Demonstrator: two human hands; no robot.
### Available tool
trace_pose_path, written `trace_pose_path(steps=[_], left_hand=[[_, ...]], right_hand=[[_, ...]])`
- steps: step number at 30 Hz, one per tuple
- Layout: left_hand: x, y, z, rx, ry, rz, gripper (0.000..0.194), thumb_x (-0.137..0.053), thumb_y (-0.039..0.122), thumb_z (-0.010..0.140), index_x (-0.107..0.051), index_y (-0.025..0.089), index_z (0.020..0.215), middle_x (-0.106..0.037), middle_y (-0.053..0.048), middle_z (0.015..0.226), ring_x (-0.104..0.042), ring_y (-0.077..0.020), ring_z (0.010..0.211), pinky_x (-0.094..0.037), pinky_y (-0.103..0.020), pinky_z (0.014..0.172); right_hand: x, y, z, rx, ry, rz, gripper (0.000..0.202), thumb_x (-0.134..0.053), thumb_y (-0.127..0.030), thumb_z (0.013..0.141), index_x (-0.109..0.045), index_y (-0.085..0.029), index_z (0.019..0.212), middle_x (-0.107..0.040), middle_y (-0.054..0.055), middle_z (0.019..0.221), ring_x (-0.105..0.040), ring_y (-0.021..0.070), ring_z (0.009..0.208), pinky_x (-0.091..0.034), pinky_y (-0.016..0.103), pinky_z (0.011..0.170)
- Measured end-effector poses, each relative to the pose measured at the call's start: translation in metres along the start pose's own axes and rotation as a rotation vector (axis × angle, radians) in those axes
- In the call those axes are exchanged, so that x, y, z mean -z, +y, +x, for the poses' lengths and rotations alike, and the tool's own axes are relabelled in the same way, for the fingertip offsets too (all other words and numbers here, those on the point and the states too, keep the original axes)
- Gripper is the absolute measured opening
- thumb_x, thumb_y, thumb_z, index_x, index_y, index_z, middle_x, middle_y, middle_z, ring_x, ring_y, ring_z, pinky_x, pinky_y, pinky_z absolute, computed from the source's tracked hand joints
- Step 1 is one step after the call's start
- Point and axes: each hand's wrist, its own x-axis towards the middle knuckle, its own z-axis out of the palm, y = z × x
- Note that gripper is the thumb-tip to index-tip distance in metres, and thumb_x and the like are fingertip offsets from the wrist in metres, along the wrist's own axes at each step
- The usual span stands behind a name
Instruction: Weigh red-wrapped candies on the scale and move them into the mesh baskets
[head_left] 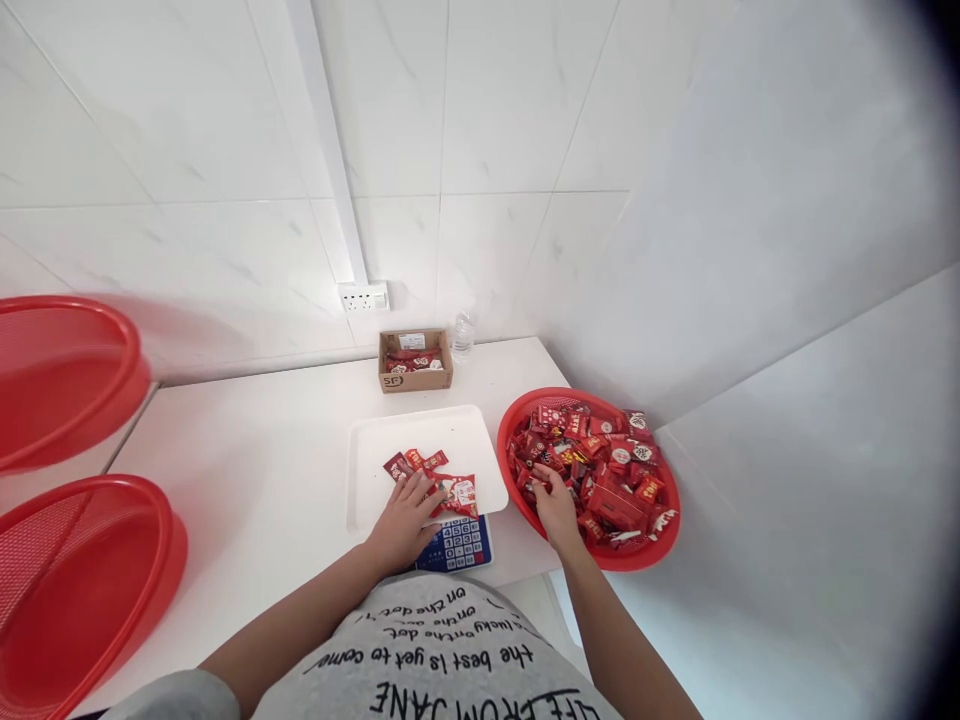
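My left hand (403, 522) rests on the near part of a white tray (375, 440), its fingers stretched over several red packets (459, 494). The packets differ in size, and the hand partly hides them. Over the left side of a red basket (511, 405), my right hand (556, 508) has its fingers drawn together on a small red packet, which they mostly cover. Many red packets (619, 500) fill this basket. A blue keypad (465, 545) with white keys, like that of a scale, shows below the tray's near edge.
At the back of the white table (247, 450) stands a small cardboard box (416, 381) with red packets inside, beside a clear plastic bottle (463, 335). Two more red baskets, one farther back (82, 375) and one nearer (112, 590), are on the left. Walls border the back and right.
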Motion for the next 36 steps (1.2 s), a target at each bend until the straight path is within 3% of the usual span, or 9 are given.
trace_pose_path(steps=[6,10,14,17,22,26,29,32,36], left_hand=[[0.001,0.001,-0.003,-0.027,0.05,-0.013,0.035,-0.055,0.027,0.08,-0.054,0.025,0.115,-0.05,-0.009,0.125,-0.031,-0.0292,0.13,-0.029,-0.051,0.105],[0.001,-0.007,0.005,0.007,0.077,-0.047,0.031,-0.046,0.013,0.081,-0.056,0.023,0.109,-0.046,-0.009,0.13,-0.033,-0.0263,0.128,-0.034,-0.048,0.103],[0.006,-0.021,0.009,0.093,0.125,-0.124,0.035,-0.038,0.005,0.079,-0.056,0.02,0.105,-0.042,-0.009,0.132,-0.037,-0.0234,0.126,-0.037,-0.043,0.102],[0.012,-0.031,0.01,0.212,0.212,-0.173,0.039,-0.035,0.005,0.08,-0.051,0.02,0.113,-0.039,-0.009,0.134,-0.038,-0.0209,0.126,-0.036,-0.041,0.104],[0.017,-0.035,0.01,0.337,0.308,-0.261,0.04,-0.039,0.027,0.087,-0.038,0.02,0.127,-0.041,-0.011,0.132,-0.037,-0.0208,0.126,-0.034,-0.041,0.104],[0.008,-0.027,0.013,0.265,0.148,-0.148,0.08,-0.059,0.051,0.073,-0.025,0.021,0.138,-0.021,-0.016,0.147,-0.013,-0.0327,0.136,-0.02,-0.055,0.106],[0.001,-0.025,0.019,0.214,0.063,-0.058,0.087,-0.062,0.057,0.068,-0.025,0.023,0.139,-0.014,-0.016,0.149,-0.005,-0.0356,0.136,-0.014,-0.059,0.104],[0.002,-0.028,0.027,0.17,0.061,-0.04,0.072,-0.064,0.049,0.07,-0.038,0.022,0.132,-0.026,-0.014,0.146,-0.011,-0.0333,0.136,-0.017,-0.055,0.106],[0.007,-0.032,0.033,0.123,0.127,-0.095,0.029,-0.055,0.031,0.08,-0.054,0.021,0.107,-0.048,-0.01,0.128,-0.037,-0.0257,0.125,-0.027,-0.049,0.104]], right_hand=[[0.001,-0.006,-0.001,0.022,-0.025,-0.046,0.034,-0.044,-0.032,0.075,-0.059,-0.017,0.102,-0.063,0.01,0.108,-0.058,0.0217,0.101,-0.043,0.038,0.093],[0.001,-0.008,-0.002,0.031,-0.039,-0.086,0.034,-0.044,-0.032,0.076,-0.06,-0.017,0.102,-0.064,0.009,0.107,-0.059,0.0212,0.1,-0.045,0.037,0.09],[0.002,-0.01,-0.004,0.021,-0.044,-0.102,0.034,-0.043,-0.032,0.076,-0.06,-0.017,0.102,-0.064,0.009,0.107,-0.059,0.021,0.099,-0.045,0.037,0.089],[0.002,-0.014,-0.005,0.027,-0.036,-0.13,0.034,-0.043,-0.032,0.076,-0.06,-0.017,0.101,-0.064,0.009,0.106,-0.058,0.0215,0.099,-0.043,0.038,0.092],[0.002,-0.019,-0.006,0.085,-0.023,-0.18,0.034,-0.042,-0.031,0.075,-0.061,-0.017,0.099,-0.064,0.01,0.106,-0.057,0.0221,0.099,-0.042,0.039,0.092],[0.002,-0.019,-0.006,0.099,-0.029,-0.203,0.033,-0.041,-0.031,0.076,-0.061,-0.018,0.099,-0.064,0.009,0.106,-0.057,0.0216,0.099,-0.041,0.039,0.092],[0.001,-0.019,-0.006,0.096,-0.033,-0.186,0.033,-0.042,-0.032,0.076,-0.061,-0.017,0.099,-0.064,0.009,0.106,-0.057,0.0215,0.1,-0.041,0.039,0.093],[0.0,-0.017,-0.007,0.09,-0.033,-0.166,0.034,-0.042,-0.032,0.076,-0.061,-0.016,0.099,-0.064,0.01,0.105,-0.057,0.0214,0.099,-0.041,0.038,0.093],[0.0,-0.015,-0.007,0.088,-0.019,-0.16,0.033,-0.042,-0.032,0.076,-0.061,-0.017,0.099,-0.064,0.01,0.105,-0.057,0.0215,0.098,-0.042,0.039,0.092]])
